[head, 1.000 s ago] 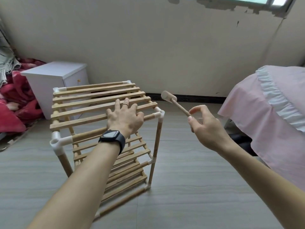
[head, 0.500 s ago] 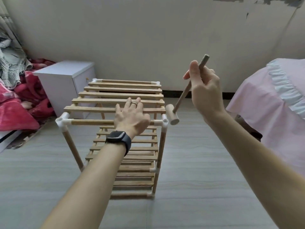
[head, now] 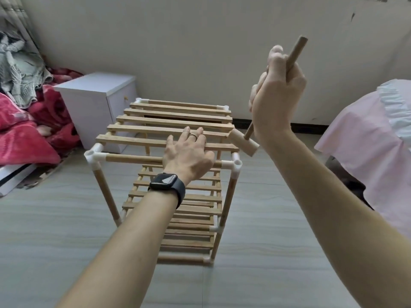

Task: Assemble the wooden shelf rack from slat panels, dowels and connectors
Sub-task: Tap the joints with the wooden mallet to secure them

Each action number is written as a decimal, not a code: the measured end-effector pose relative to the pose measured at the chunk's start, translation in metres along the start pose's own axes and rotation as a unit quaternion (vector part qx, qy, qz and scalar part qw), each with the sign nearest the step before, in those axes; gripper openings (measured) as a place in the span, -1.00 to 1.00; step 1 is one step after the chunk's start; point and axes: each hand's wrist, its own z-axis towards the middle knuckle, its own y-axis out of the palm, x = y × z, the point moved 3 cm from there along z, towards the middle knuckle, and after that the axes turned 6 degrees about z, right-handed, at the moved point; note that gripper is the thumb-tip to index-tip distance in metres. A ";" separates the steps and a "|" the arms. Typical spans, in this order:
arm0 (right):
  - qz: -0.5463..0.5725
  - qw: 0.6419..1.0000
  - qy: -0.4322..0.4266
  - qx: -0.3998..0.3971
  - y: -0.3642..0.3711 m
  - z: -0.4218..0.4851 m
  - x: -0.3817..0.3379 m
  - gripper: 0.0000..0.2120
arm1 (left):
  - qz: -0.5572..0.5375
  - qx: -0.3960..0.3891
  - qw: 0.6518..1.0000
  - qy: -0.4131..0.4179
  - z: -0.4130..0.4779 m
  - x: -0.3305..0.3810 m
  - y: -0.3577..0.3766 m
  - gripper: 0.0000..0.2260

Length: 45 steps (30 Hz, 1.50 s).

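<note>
The wooden shelf rack (head: pixel 169 127) stands upright on the floor, with slat panels on several levels, dowel legs and white corner connectors (head: pixel 236 163). My left hand (head: pixel 189 154) rests flat on the top slat panel near its front rail, fingers straight. My right hand (head: pixel 275 94) grips the handle of a small wooden mallet (head: pixel 243 143). The mallet head hangs downward, just above the rack's front right corner connector, a little to its right.
A white cabinet (head: pixel 97 96) stands behind the rack at the left, beside red bedding (head: pixel 24 134). A pink ruffled cover (head: pixel 373 138) fills the right side. The wall runs close behind the rack. Grey floor (head: pixel 55 230) spreads around it.
My right hand has turned the mallet from head-up to head-down and holds it beside the front right corner. The view has swung to face the rack squarely. My left hand stays on top.
</note>
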 end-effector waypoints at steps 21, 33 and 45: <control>-0.171 0.981 0.065 -0.066 -0.107 -0.034 0.017 -0.45 | -0.119 0.011 0.992 0.039 -0.005 -0.068 -0.022 -0.62; -0.108 0.936 0.316 -0.111 -0.177 -0.089 0.045 -0.82 | 0.034 -0.102 0.991 -0.085 0.027 0.036 -0.034 -0.38; -0.231 0.923 0.276 -0.137 -0.219 -0.078 0.041 -0.82 | 0.008 -0.086 0.996 -0.020 0.029 0.045 -0.009 -0.45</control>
